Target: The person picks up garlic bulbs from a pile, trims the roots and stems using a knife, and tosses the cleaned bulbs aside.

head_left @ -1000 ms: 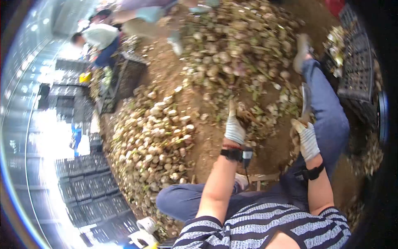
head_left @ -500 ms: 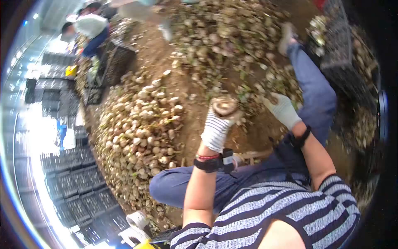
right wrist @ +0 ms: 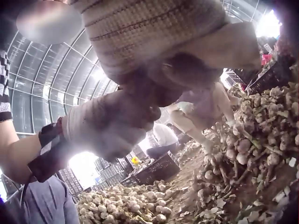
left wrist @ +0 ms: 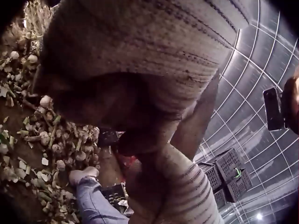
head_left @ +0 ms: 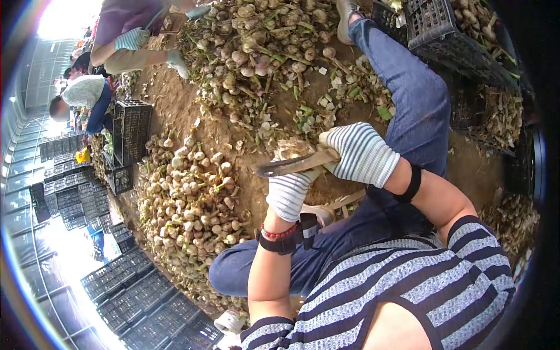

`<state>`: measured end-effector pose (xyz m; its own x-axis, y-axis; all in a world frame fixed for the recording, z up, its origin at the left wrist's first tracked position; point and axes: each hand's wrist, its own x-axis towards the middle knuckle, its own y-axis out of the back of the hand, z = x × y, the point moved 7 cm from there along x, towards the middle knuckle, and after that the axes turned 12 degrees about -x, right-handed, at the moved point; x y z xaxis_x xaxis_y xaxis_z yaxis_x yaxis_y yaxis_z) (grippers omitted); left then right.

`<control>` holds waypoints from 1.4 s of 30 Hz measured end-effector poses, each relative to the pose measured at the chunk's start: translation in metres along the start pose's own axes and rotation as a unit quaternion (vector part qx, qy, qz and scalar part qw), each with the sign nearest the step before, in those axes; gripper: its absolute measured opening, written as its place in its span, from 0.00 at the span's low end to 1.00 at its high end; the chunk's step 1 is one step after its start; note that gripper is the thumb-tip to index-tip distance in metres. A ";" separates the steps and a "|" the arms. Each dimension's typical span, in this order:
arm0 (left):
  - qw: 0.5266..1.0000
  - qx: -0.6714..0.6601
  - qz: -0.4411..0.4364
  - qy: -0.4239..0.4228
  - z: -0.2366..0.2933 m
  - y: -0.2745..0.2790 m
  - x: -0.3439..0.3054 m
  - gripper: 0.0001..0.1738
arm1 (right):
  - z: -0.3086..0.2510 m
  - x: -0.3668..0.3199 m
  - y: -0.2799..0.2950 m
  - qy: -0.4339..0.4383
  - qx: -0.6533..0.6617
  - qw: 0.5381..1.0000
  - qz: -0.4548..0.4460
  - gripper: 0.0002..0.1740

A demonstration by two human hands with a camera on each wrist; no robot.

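In the head view my gloved left hand [head_left: 289, 192] holds a garlic bulb [head_left: 293, 148] in front of my lap, its palm side partly covered by a knife. My right hand [head_left: 364, 154], in a striped glove, grips the knife [head_left: 291, 165], whose curved blade lies across the left fingers just below the bulb. Both hands are close together. Seen from the left wrist, the left glove [left wrist: 145, 42] fills the top, with the right glove [left wrist: 187, 186] beneath it. The right wrist view shows the left hand [right wrist: 103, 123] meeting the right; the bulb is hidden there.
A heap of stemmed garlic [head_left: 256, 52] lies ahead, and a paler heap of trimmed bulbs [head_left: 186, 198] to the left. Black crates stand at right [head_left: 431, 26] and far left [head_left: 131, 131]. My bent leg [head_left: 408, 87] extends along the right. Other people [head_left: 87, 96] work at upper left.
The left hand has come back from the stemmed heap with a garlic bulb. My right hand has moved left from beside the leg, bringing the knife to the bulb. The head view has shifted.
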<state>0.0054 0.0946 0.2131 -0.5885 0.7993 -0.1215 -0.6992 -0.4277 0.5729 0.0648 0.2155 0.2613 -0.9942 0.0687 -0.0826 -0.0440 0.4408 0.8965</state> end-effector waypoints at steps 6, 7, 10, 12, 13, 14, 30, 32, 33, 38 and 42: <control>0.951 -0.259 -0.002 0.168 0.010 0.002 -0.016 0.15 | 0.013 0.002 -0.015 -0.005 -0.009 0.999 -0.045 0.10; 0.952 -0.259 -0.003 0.166 0.010 0.001 -0.014 0.15 | 0.016 0.003 -0.016 -0.004 -0.018 1.000 -0.025 0.10; 0.943 -0.248 0.030 0.221 -0.003 -0.001 -0.022 0.16 | 0.015 0.000 -0.016 -0.008 -0.015 1.000 -0.012 0.10; 0.958 -0.240 0.050 0.151 0.011 0.007 -0.018 0.16 | 0.017 0.006 -0.014 0.005 -0.009 1.000 0.008 0.10; 0.922 -0.343 0.061 0.172 0.013 0.009 -0.015 0.15 | 0.027 0.012 -0.021 -0.068 -0.037 0.996 -0.040 0.11; 0.925 -0.332 0.110 0.151 0.042 0.022 -0.017 0.18 | 0.070 0.019 -0.047 -0.138 -0.041 0.989 -0.043 0.12; 0.678 -0.688 0.194 0.169 -0.064 0.009 -0.011 0.40 | 0.089 -0.012 -0.048 -0.236 0.130 0.962 0.031 0.14; 0.727 -0.635 0.204 0.161 -0.051 0.018 -0.017 0.35 | 0.072 -0.006 -0.034 -0.209 0.130 0.968 0.050 0.13; 0.823 -0.510 0.167 0.187 -0.038 0.023 -0.018 0.33 | 0.055 -0.002 -0.025 -0.168 0.135 0.976 0.044 0.12; 0.993 -0.054 0.074 0.073 -0.044 0.009 -0.021 0.17 | -0.019 0.010 0.000 0.009 0.021 0.999 0.032 0.12; 0.995 -0.054 0.030 0.074 -0.040 0.007 -0.023 0.19 | -0.025 0.010 -0.002 0.033 -0.056 0.998 0.015 0.13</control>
<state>-0.0018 0.0565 0.1873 -0.6782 0.7034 -0.2126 -0.6958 -0.5216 0.4939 0.0521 0.1925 0.2693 -0.9993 0.0202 -0.0303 -0.0218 0.3359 0.9416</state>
